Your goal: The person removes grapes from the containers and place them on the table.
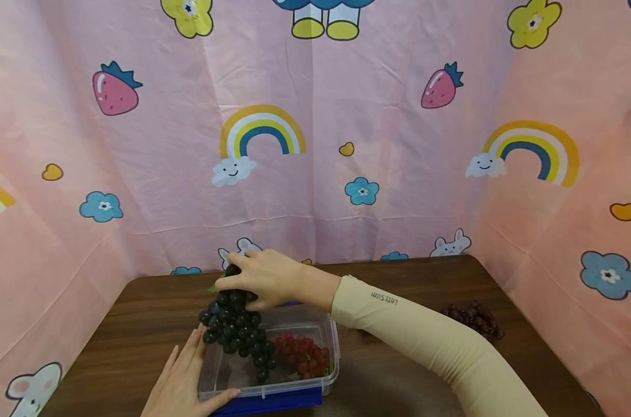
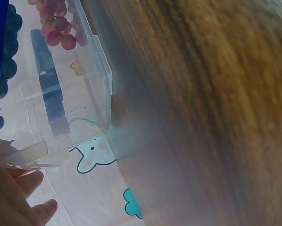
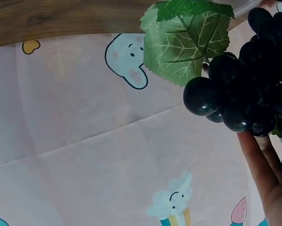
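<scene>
A bunch of black grapes hangs tilted over the left part of a clear plastic container. My right hand grips the bunch near its top. A green leaf sticks out from the stem end in the right wrist view. Inside the container, on the right, lies a bunch of red grapes. My left hand rests against the container's left side with its fingers extended, its thumb at the front rim. Blue latch flaps hang at the container's front, and its top is uncovered.
A bunch of dark red grapes lies on the brown wooden table at the right, partly behind the right sleeve. Pink printed cloth hangs behind the table and along both sides.
</scene>
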Motion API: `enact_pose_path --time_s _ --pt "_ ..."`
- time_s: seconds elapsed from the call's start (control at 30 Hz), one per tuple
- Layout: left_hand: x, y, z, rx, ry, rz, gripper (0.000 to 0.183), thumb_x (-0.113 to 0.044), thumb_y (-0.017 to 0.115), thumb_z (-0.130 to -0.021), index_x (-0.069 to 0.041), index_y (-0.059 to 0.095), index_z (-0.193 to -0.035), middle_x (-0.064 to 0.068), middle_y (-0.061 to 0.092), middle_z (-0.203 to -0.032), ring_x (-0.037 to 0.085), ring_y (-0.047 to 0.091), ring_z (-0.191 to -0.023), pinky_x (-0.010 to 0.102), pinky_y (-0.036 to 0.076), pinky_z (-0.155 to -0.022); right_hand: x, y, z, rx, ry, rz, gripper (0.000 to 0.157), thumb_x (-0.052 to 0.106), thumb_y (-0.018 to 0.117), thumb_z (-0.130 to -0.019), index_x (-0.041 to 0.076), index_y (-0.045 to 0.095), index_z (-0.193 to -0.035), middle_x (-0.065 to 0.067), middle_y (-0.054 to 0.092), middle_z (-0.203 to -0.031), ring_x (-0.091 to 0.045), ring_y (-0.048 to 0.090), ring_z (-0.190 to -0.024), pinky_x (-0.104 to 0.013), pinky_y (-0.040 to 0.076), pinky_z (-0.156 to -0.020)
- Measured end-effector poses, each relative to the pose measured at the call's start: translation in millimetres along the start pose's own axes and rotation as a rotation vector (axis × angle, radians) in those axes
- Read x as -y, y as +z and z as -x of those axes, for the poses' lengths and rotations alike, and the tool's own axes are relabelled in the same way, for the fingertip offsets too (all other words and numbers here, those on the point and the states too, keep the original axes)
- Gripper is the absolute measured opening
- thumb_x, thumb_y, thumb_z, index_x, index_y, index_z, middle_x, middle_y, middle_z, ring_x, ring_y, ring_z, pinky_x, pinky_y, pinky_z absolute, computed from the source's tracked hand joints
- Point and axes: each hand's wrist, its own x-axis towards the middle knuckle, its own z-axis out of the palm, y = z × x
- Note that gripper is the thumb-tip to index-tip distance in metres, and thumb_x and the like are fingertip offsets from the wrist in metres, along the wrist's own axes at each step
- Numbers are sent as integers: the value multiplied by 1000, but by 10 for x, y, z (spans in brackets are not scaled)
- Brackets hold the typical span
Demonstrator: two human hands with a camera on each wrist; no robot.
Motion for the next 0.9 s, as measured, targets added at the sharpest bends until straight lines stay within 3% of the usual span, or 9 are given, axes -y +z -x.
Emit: enact_pose_path --time_s 0.17,0.4,0.63,0.9 --pt "-4 2 6 9 -9 12 124 -70 76 -84 4 21 -166 24 17 -174 51 30 -153 75 22 -121 -38 -59 12 -15 -11 13 58 50 75 -96 33 58 -148 -7 56 -138 -20 64 -105 -29 62 -78" --pt "-21 -3 6 -16 1 -9 133 -70 78 -83 -11 -2 -171 32 24 -170 53 34 -150 74 25 -120 -72 -194 31 -12 1 20 59 52 76 -95 33 58 -147 -6 56 -136 -21 64 -109 -31 63 -84" --pt "-19 0 7 -11 4 -12 128 -70 76 -84 1 11 -168 27 18 -173 53 32 -151 73 23 -122 -87 -273 65 -2 24 24 58 52 75 -96 34 57 -148 -5 56 -137 -20 64 -108 -32 63 -86" --pt "-8 9 32 -7 10 35 134 -67 79 -84 -25 -15 -170 25 16 -175 54 31 -151 72 12 -126 -93 -312 145 -8 33 44 61 53 76 -94 34 58 -149 -6 55 -138 -19 63 -107 -32 62 -87"
